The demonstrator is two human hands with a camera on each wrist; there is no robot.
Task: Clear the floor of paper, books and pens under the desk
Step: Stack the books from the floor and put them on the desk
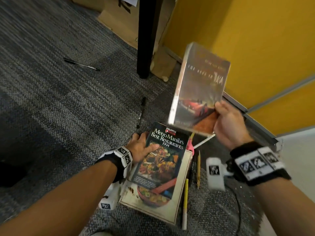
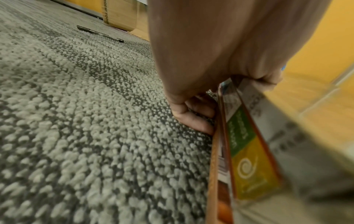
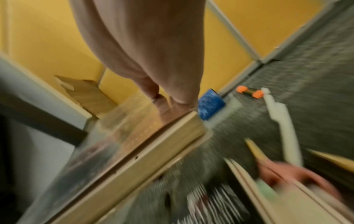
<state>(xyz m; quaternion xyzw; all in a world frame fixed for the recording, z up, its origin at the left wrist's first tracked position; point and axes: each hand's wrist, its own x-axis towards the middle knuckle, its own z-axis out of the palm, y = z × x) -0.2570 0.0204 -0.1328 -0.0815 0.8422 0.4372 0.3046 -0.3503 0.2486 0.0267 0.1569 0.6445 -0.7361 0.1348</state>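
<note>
My right hand [image 1: 226, 123] holds a plastic-covered paperback [image 1: 199, 86] in the air by its lower right corner, above the stack. In the right wrist view its page edge [image 3: 134, 159] runs across the picture, blurred. My left hand [image 1: 143, 147] grips the left edge of the black "Metro Manila's Best Restaurants 1994" book [image 1: 163, 160], thumb on the cover, fingers under it. That book lies on a larger pale book [image 1: 153, 206] on the grey carpet. In the left wrist view my fingers [image 2: 195, 115] curl under the book edges [image 2: 226, 151]. Two black pens [image 1: 141, 112] [image 1: 81, 64] lie on the carpet.
A yellow marker [image 1: 185, 203], a pencil [image 1: 198, 169] and a white stick [image 1: 203, 141] lie right of the stack. A black desk leg [image 1: 146, 36] and cardboard boxes [image 1: 119, 16] stand behind. Yellow partition panels [image 1: 264, 45] close the right side. A blue box [image 3: 209, 104] sits by the wall.
</note>
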